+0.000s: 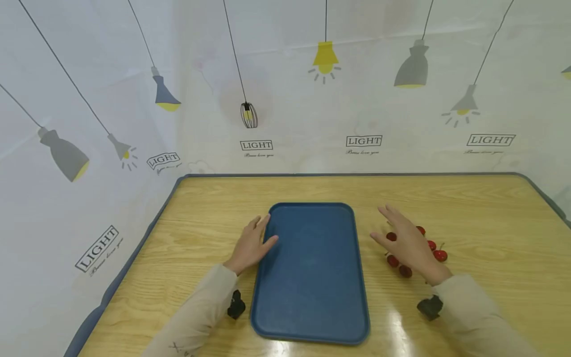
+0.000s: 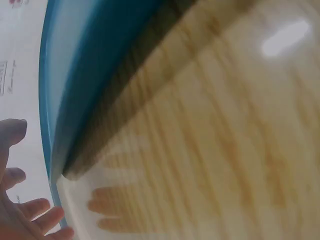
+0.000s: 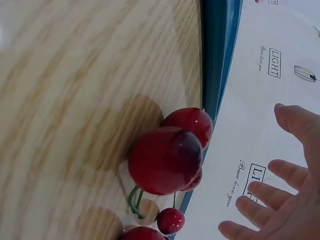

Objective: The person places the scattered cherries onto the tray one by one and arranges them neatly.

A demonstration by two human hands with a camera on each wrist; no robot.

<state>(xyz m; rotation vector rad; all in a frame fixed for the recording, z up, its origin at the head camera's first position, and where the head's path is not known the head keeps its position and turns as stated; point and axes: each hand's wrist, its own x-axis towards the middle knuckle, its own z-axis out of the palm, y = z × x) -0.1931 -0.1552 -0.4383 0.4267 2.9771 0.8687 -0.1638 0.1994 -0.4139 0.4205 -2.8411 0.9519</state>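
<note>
A blue rectangular tray [image 1: 312, 272] lies flat on the wooden table. My left hand [image 1: 251, 246] is at the tray's left edge, fingers spread, holding nothing; whether it touches the rim I cannot tell. To the right of the tray, my right hand [image 1: 408, 243] hovers over several red cherries [image 1: 440, 255], its fingers extended and nothing between them. In the right wrist view a large cherry [image 3: 165, 160] with a green stem is close to the camera, and the right hand [image 3: 290, 200] is apart from it. Part of the cherry group is hidden beneath the right hand.
The wooden table [image 1: 200, 208] has a dark blue edge. Behind and to the left hangs a white sheet [image 1: 294, 109] printed with lamps and the word LIGHT. A black device is on each wrist.
</note>
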